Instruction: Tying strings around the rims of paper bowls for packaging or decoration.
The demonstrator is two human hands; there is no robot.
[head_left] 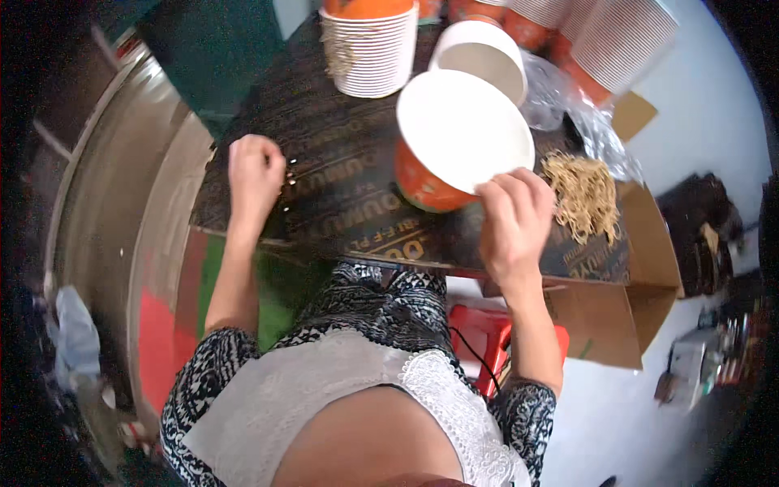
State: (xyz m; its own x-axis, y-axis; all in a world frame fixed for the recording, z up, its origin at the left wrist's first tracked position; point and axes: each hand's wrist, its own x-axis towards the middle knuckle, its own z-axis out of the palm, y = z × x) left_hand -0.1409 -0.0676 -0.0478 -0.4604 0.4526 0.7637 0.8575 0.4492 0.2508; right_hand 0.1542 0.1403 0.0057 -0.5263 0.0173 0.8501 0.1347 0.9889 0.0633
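Our right grip [517, 215] pinches the tub [462, 134] at five o'clock; one-sided hold could tip it. Left grip [254, 174] curled; holding anything, we can't tell.

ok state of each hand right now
Left hand: fingers curled; can't tell if holding anything.
Right hand: closed, holding front orange-white tub by its rim.

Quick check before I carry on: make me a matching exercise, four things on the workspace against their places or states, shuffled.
Things
1. right hand
2. left hand
3. tangled tan pile
4. cardboard box

Places or states
A. flaps open, beyond the table's edge
B. at the near rim of the front paper tub
C. on the tabletop, just right of a hand
D. fingers curled, at the tabletop's left side

Pairs: 1-B, 2-D, 3-C, 4-A
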